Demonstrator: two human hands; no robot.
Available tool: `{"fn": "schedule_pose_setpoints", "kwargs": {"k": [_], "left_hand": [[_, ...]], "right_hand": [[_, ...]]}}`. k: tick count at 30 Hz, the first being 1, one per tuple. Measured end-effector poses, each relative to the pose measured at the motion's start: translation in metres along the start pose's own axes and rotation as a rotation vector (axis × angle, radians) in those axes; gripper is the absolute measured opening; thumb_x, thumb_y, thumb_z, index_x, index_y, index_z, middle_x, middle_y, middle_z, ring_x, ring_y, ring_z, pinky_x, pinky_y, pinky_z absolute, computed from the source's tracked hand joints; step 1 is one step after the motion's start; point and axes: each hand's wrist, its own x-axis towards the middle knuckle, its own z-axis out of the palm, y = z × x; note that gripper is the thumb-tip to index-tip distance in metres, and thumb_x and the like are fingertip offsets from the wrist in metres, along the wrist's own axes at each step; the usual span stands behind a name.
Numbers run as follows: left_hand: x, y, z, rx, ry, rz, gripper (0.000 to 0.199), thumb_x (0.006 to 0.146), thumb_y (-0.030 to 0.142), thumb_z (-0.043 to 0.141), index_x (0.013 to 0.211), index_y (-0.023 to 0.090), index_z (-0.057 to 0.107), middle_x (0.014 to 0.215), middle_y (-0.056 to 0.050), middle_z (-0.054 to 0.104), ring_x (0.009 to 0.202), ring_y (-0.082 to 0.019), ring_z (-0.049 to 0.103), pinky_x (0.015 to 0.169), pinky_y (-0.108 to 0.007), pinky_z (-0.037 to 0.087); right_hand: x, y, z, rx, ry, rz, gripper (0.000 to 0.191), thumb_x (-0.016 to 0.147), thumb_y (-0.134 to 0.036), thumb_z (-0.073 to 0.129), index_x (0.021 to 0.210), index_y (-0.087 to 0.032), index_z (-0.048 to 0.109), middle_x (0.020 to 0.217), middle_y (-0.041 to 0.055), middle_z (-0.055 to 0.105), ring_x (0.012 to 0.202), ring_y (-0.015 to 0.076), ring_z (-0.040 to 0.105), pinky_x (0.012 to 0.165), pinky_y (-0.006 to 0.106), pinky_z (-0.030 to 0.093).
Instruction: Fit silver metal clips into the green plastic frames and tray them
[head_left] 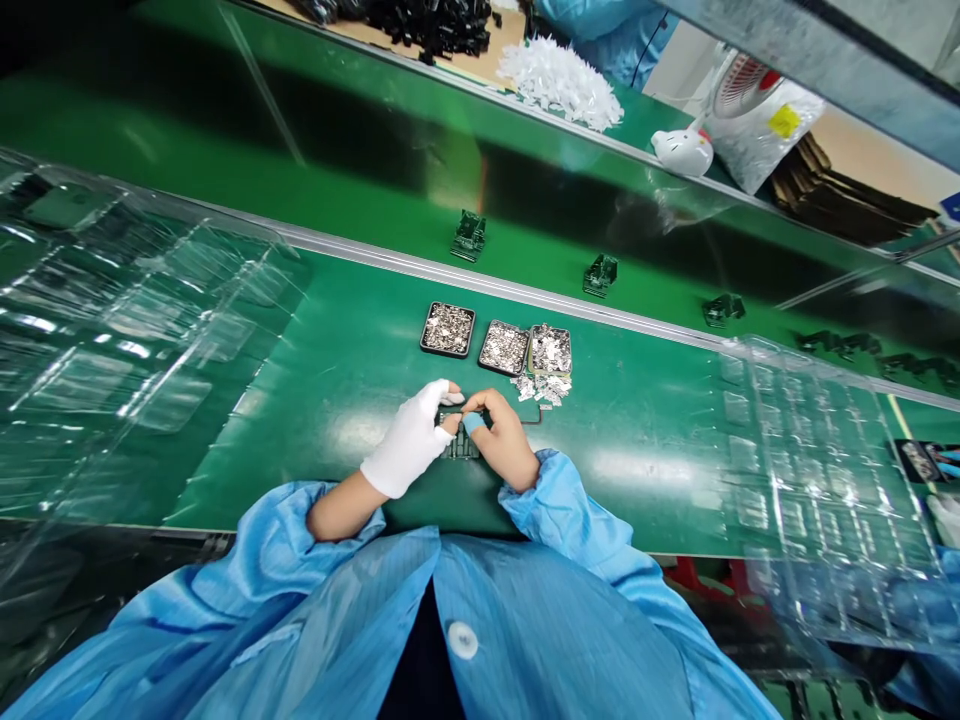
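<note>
A small green circuit board (pixel 460 447) lies on the green mat close to my body, its far part hidden by my fingers. My left hand (pixel 412 440), in a white glove with bare fingertips, is closed at the board's left and far edge. From the other side my right hand (pixel 504 438), with a blue cover on the thumb, pinches at the board's far edge; whatever is in that pinch is too small to make out. A thin dark wire-like piece with a bent end (pixel 538 416) reaches out right of my right hand.
Beyond my hands stand a left tray (pixel 448 329), a middle tray (pixel 504 346) and a right tray (pixel 551 350) of small metal parts, some spilled. Clear plastic trays lie left (pixel 150 330) and right (pixel 817 480). Assembled boards (pixel 469 235) sit behind a metal rail (pixel 525 291).
</note>
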Motion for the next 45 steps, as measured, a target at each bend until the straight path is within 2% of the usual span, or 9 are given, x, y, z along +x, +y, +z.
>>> {"fn": "schedule_pose_setpoints", "kwargs": {"k": [7,13,16,21,25,29,35,40,45], "left_hand": [[-0.006,-0.01,-0.024,-0.114,0.184,-0.008,0.036,0.083,0.037,0.051,0.112,0.016,0.049,0.109,-0.012,0.064,0.103,-0.021,0.062,0.096,-0.042,0.047],[-0.016,-0.016,-0.047,-0.024,0.161,-0.051,0.036,0.083,0.042,0.049,0.107,0.016,0.053,0.104,-0.011,0.067,0.098,-0.023,0.064,0.091,-0.041,0.05],[-0.022,-0.011,-0.044,0.097,0.125,0.016,0.037,0.083,0.044,0.049,0.108,0.017,0.054,0.104,-0.01,0.067,0.1,-0.024,0.063,0.093,-0.041,0.049],[-0.034,0.001,-0.018,0.403,0.034,0.259,0.052,0.078,0.048,0.058,0.116,0.014,0.052,0.113,-0.015,0.063,0.103,-0.031,0.061,0.088,-0.044,0.049],[-0.026,0.014,-0.014,0.565,0.048,0.291,0.05,0.079,0.038,0.057,0.12,0.012,0.049,0.103,-0.015,0.066,0.091,-0.03,0.064,0.078,-0.041,0.051],[0.018,0.026,-0.056,0.496,0.091,0.179,0.039,0.083,0.038,0.052,0.118,0.02,0.05,0.103,-0.006,0.066,0.092,-0.022,0.064,0.079,-0.031,0.05],[0.149,0.004,-0.128,0.546,0.308,-0.066,0.044,0.079,0.042,0.056,0.115,0.018,0.054,0.108,-0.008,0.067,0.098,-0.024,0.063,0.082,-0.031,0.048],[0.235,-0.027,-0.167,0.614,0.355,-0.264,0.043,0.077,0.036,0.061,0.114,0.014,0.056,0.109,-0.014,0.066,0.102,-0.029,0.062,0.085,-0.034,0.048],[0.269,-0.045,-0.207,0.622,0.409,-0.388,0.042,0.077,0.035,0.063,0.111,0.012,0.058,0.109,-0.017,0.065,0.099,-0.031,0.063,0.086,-0.038,0.049]], "right_hand": [[-0.007,0.015,-0.026,0.134,-0.07,-0.028,0.033,0.087,-0.037,0.051,0.115,-0.022,0.052,0.118,0.0083,0.058,0.112,0.0191,0.055,0.098,0.036,0.043],[-0.012,0.008,-0.033,-0.224,-0.346,-0.285,0.084,0.069,-0.046,0.074,0.14,-0.023,0.033,0.139,0.0144,0.045,0.13,0.0298,0.04,0.109,0.052,0.03],[-0.013,0.005,-0.025,-0.283,-0.32,-0.244,0.079,0.072,-0.038,0.072,0.14,-0.024,0.033,0.134,0.0144,0.048,0.125,0.0291,0.045,0.106,0.051,0.034],[-0.014,0.007,-0.005,0.01,-0.039,-0.032,0.06,0.079,-0.035,0.065,0.132,-0.021,0.041,0.126,0.0125,0.053,0.116,0.0237,0.054,0.096,0.039,0.047],[-0.015,0.009,0.001,0.258,-0.094,0.016,0.046,0.089,-0.034,0.051,0.132,-0.022,0.038,0.124,0.0105,0.057,0.107,0.019,0.061,0.088,0.033,0.052],[-0.014,0.013,-0.019,-0.056,-0.006,-0.056,0.04,0.088,-0.03,0.053,0.127,-0.022,0.046,0.123,0.0111,0.057,0.11,0.0226,0.057,0.094,0.04,0.047],[-0.014,0.018,-0.031,-0.744,-0.101,-0.002,0.028,0.076,-0.001,0.048,0.092,-0.018,0.064,0.094,0.0096,0.063,0.091,0.0251,0.054,0.079,0.038,0.042],[-0.013,0.017,-0.027,-0.776,-0.26,0.073,0.035,0.075,0.003,0.043,0.093,-0.02,0.064,0.095,0.0048,0.062,0.091,0.0205,0.052,0.079,0.032,0.035],[-0.011,0.019,-0.026,-0.768,-0.311,0.103,0.037,0.075,0.004,0.041,0.093,-0.02,0.063,0.097,0.0047,0.062,0.092,0.0205,0.051,0.078,0.031,0.033]]}}
